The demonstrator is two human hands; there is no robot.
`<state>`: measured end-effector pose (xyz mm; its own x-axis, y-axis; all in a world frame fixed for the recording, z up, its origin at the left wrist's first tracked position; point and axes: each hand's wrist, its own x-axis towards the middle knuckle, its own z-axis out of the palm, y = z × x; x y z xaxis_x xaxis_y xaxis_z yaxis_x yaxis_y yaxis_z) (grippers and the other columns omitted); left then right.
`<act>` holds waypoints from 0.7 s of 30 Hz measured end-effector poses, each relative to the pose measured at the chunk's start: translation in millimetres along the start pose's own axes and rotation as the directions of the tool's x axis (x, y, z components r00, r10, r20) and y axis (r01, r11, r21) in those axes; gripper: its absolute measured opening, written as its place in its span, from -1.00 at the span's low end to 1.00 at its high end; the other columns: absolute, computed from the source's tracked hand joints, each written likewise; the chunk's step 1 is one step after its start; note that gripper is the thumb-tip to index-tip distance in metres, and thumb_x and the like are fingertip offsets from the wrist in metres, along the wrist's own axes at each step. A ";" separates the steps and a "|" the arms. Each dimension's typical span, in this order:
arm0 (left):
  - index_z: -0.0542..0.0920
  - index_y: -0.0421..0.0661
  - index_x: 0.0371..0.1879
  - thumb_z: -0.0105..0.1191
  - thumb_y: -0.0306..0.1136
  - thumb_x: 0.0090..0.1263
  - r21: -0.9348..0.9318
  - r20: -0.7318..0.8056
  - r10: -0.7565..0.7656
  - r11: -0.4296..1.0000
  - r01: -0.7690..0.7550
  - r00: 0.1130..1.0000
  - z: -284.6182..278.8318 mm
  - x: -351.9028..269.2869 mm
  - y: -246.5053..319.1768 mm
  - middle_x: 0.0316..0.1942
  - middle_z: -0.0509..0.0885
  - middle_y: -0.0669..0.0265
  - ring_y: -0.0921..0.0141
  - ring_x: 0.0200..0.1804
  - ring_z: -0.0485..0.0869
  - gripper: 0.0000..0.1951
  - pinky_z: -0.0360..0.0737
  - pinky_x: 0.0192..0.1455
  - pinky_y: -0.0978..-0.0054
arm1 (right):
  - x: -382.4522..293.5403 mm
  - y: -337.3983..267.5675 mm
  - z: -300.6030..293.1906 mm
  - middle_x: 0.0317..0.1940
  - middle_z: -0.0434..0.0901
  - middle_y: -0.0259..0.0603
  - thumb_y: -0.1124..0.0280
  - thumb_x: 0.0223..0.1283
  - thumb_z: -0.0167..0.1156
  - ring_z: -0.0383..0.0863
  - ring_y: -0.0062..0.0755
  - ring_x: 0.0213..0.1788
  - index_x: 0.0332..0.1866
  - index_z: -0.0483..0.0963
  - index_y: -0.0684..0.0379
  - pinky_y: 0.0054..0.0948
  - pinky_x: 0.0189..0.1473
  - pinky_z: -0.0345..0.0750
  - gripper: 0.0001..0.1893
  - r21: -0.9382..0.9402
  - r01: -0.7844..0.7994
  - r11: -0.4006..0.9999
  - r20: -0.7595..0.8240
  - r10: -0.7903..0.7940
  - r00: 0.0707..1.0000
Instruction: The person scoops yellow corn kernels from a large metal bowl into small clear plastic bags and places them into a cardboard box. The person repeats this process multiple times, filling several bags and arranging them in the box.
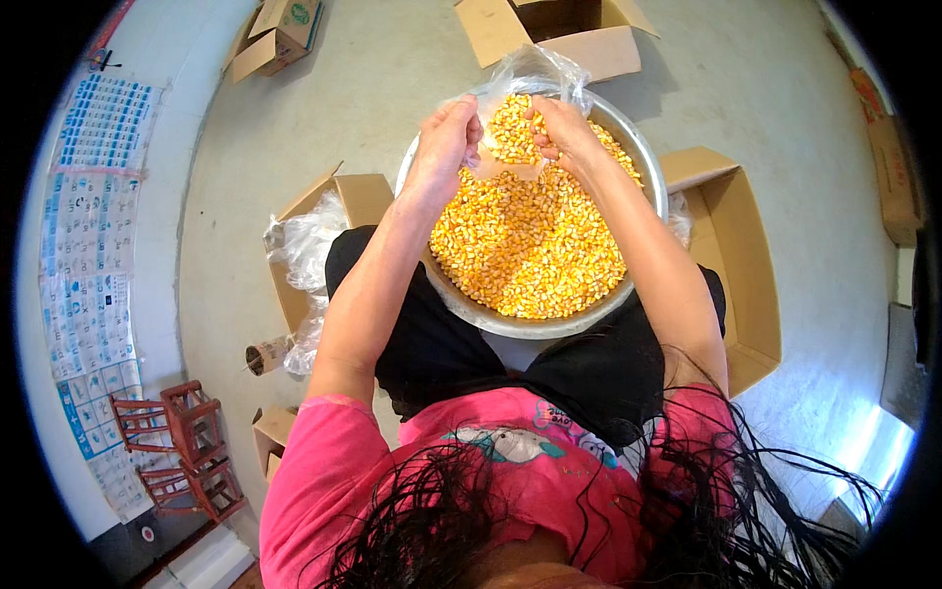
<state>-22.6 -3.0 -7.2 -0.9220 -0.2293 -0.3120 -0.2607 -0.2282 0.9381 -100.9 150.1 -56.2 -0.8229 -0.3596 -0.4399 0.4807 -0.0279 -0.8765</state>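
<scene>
A wide metal basin (493,322) full of yellow corn kernels (530,250) rests between my knees. Over its far half lies a clear plastic bag (544,70) with kernels in it. My left hand (450,140) pinches the bag's left side, thumb uppermost, with a bit of film showing below the fingers. At the opposite side, my right hand (563,132) has its fingers curled in at the bag's edge, and some kernels show against the fingertips. The film under the right hand is partly hidden.
Open cardboard boxes stand left (368,195), right (743,280) and beyond the basin (589,55); another box (283,37) lies far left. Crumpled plastic bags (313,235) fill the left one. A cardboard tube (266,355) lies beside it. Small red wooden chairs (193,423) stand near the poster-covered wall (92,221).
</scene>
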 end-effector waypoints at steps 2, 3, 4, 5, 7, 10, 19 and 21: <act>0.39 0.01 -0.60 -0.03 -0.17 0.42 -0.002 0.016 0.000 1.000 0.000 1.000 -0.6 -0.2 -1.1 -0.63 0.36 0.46 0.57 -0.65 0.26 -0.69 0.28 -0.55 0.57 | 16.9 5.7 -0.5 -0.32 0.46 -0.27 0.14 0.38 -0.07 0.40 -0.54 -0.52 -0.18 0.42 0.16 -0.65 -0.64 0.25 -0.71 0.040 -0.004 0.999 -0.020 0.005 1.000; 0.39 0.01 -0.60 -0.03 -0.17 0.42 0.003 0.027 0.008 1.000 -0.008 1.000 0.3 0.8 -1.8 -0.64 0.36 0.46 0.57 -0.65 0.26 -0.69 0.27 -0.55 0.57 | 30.1 13.2 -3.3 -0.23 0.47 -0.23 0.13 0.39 -0.08 0.46 -0.48 -0.43 -0.11 0.41 0.17 -0.58 -0.56 0.34 -0.69 0.077 0.023 0.997 0.023 -0.025 0.999; 0.39 0.01 -0.60 -0.02 -0.17 0.41 0.006 0.042 0.017 1.000 -0.018 0.999 2.1 2.0 -2.2 -0.64 0.36 0.46 0.57 -0.65 0.26 -0.69 0.27 -0.55 0.57 | 40.0 17.9 -5.2 -0.15 0.48 -0.19 0.11 0.39 -0.09 0.52 -0.42 -0.34 -0.04 0.40 0.19 -0.51 -0.47 0.44 -0.66 0.113 0.052 0.992 0.062 -0.059 0.996; 0.39 0.01 -0.60 -0.02 -0.17 0.41 0.010 0.060 0.027 1.000 -0.027 0.998 4.5 3.3 -1.9 -0.64 0.36 0.47 0.56 -0.64 0.26 -0.69 0.26 -0.55 0.57 | 48.0 22.9 -9.9 -0.07 0.50 -0.15 0.10 0.40 -0.10 0.57 -0.35 -0.26 0.03 0.39 0.20 -0.45 -0.38 0.54 -0.62 0.151 0.080 0.985 0.097 -0.095 0.991; 0.39 0.01 -0.60 -0.02 -0.17 0.41 -0.003 0.023 0.004 1.000 -0.004 1.000 0.2 2.0 -2.6 -0.64 0.35 0.47 0.56 -0.63 0.26 -0.69 0.26 -0.54 0.56 | 37.1 18.4 0.1 0.06 0.47 -0.08 0.07 0.41 -0.12 0.54 -0.27 -0.03 0.16 0.31 0.26 -0.30 -0.16 0.56 -0.53 0.137 0.065 0.988 0.071 -0.075 0.995; 0.38 0.02 -0.60 -0.03 -0.17 0.41 -0.016 0.018 0.005 1.000 -0.004 1.000 -4.1 2.3 -4.2 -0.63 0.35 0.47 0.57 -0.63 0.25 -0.69 0.25 -0.52 0.56 | 4.1 -3.1 7.6 0.31 0.19 -0.03 0.01 0.39 -0.18 0.26 -0.21 0.29 0.32 0.15 0.30 -0.09 0.15 0.38 -0.40 0.066 0.033 0.997 0.050 -0.036 0.998; 0.39 0.02 -0.59 -0.02 -0.15 0.41 -0.029 -0.007 0.001 1.000 -0.001 1.000 -4.1 1.7 0.9 -0.62 0.36 0.47 0.57 -0.61 0.25 -0.69 0.26 -0.51 0.56 | -26.8 -21.7 -35.3 -0.29 0.64 -0.03 0.08 0.35 -0.07 0.63 -0.19 -0.17 -0.23 0.55 0.36 -0.23 -0.04 0.53 -0.53 -0.461 0.202 0.864 0.386 -0.009 0.923; 0.39 0.01 -0.58 -0.02 -0.15 0.41 -0.028 -0.014 0.007 1.000 -0.007 1.000 -4.8 2.5 1.4 -0.62 0.36 0.47 0.57 -0.61 0.25 -0.69 0.26 -0.51 0.55 | -37.5 -18.1 -42.9 -0.39 0.66 0.00 0.13 0.28 -0.02 0.65 -0.09 -0.24 -0.36 0.59 0.34 -0.19 -0.09 0.53 -0.56 -0.693 0.310 0.651 0.386 -0.028 0.922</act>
<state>-24.0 -8.4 -7.3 -0.9197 -0.2441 -0.3076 -0.2457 -0.2532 0.9357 -91.8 204.2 -32.2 -0.6552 -0.6909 -0.3055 -0.1524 0.5170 -0.8423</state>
